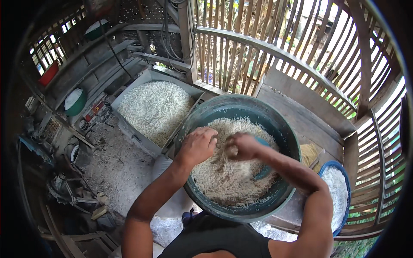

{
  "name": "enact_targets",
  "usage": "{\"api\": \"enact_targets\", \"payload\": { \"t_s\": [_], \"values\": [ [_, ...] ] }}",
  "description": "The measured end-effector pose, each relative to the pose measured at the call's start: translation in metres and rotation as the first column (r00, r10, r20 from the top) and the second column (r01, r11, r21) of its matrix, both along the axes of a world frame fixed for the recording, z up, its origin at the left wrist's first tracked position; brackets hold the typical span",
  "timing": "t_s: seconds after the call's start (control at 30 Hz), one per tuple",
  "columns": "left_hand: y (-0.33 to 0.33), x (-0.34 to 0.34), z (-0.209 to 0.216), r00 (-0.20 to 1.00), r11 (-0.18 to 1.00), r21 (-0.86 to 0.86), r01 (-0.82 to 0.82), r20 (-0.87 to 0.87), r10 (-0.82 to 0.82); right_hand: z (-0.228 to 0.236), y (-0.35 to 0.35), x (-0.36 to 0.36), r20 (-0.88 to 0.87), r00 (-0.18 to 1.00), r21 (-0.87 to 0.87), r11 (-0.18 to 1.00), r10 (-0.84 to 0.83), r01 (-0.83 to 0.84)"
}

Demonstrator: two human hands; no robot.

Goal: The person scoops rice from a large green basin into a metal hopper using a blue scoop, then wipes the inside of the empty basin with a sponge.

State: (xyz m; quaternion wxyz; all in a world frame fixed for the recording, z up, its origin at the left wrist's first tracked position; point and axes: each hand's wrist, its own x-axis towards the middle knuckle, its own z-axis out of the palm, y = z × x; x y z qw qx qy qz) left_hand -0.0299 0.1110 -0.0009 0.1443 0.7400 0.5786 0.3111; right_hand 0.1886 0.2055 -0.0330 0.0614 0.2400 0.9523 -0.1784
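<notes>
Below me stands a big round dark-green tub [278, 201], partly filled with pale, crumbly, grated-looking material [230, 182]. My left hand [199, 145] hovers over the left part of the tub, its fingers loosely bent and slightly apart, with nothing visible in them. Over the middle of the heap, my right hand [241, 146] is curled and blurred by motion. Something pale shows at its fingers, and a whitish smear hangs beneath it above the heap. A teal-blue rounded dish [263, 173] lies in the tub at the right, half hidden behind my right forearm.
A grey rectangular bin [145, 139] of white grated material [155, 107] stands beyond the tub's left side. At right, a blue basin [347, 195] holds white powdery stuff beside a yellowish cloth [308, 154]. A wooden bench [297, 116] runs along the slatted wall [275, 49].
</notes>
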Motion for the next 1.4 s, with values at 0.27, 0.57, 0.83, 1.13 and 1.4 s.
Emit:
{"api": "enact_targets", "payload": {
  "t_s": [0.27,0.57,0.83,1.13,1.4],
  "values": [
    [0.060,0.019,-0.002,0.971,0.977,-0.173,-0.127,-0.221,0.087,-0.070,0.008,-0.046,-0.155,0.969,0.206,0.953,-0.193,0.223],
    [0.097,0.042,-0.045,0.883,0.853,-0.493,-0.172,-0.460,-0.088,-0.005,0.043,0.070,0.103,0.694,0.068,0.701,-0.712,0.710],
    [0.111,0.042,-0.102,0.988,0.901,-0.433,-0.027,-0.150,-0.042,-0.055,0.066,0.004,-0.137,0.944,-0.353,0.905,-0.299,0.236],
    [0.043,0.036,-0.001,0.655,0.808,-0.568,-0.156,-0.672,-0.346,-0.077,0.112,0.008,-0.166,0.939,-0.310,0.920,-0.301,0.240],
    [0.013,0.019,-0.038,0.855,0.689,-0.649,0.321,-0.113,-0.505,-0.033,0.059,-0.042,-0.155,0.962,-0.426,0.863,0.226,-0.271]
  ]
}}
